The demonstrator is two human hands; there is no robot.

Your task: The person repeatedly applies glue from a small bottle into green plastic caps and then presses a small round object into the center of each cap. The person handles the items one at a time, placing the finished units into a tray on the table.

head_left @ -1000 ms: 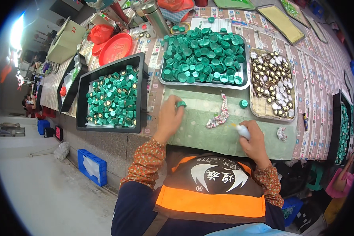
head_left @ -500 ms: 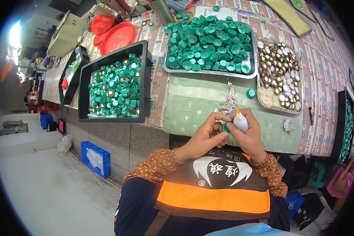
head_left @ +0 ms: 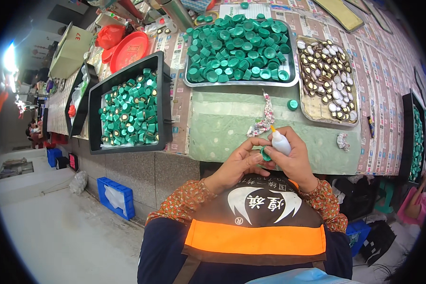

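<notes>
My left hand (head_left: 235, 166) pinches a small green fluted cup (head_left: 266, 153) between its fingertips, close to my body at the table's near edge. The fingers of my right hand (head_left: 297, 160) wrap round a white squeeze bottle (head_left: 281, 144) with an orange nozzle, which points up and away from the cup. My right thumb reaches to the cup's edge; what lies inside the cup I cannot make out. Just beyond my hands, a crumpled patterned cloth (head_left: 261, 125) rests on the green mat (head_left: 217, 120). One loose green cup (head_left: 292, 104) sits farther back on it.
A metal tray (head_left: 241, 84) heaped with green cups stands at the back. To its right is a tray (head_left: 312, 113) of brown-and-white round pieces. A black bin (head_left: 164, 102) of filled green cups is on the left. A marker (head_left: 370, 127) lies right; blue crate (head_left: 114, 198) on the floor.
The whole view has shifted, so the trays and table appear farther left. Both hands keep hold of the cup and bottle, and the cup's face is turned a little more into sight.
</notes>
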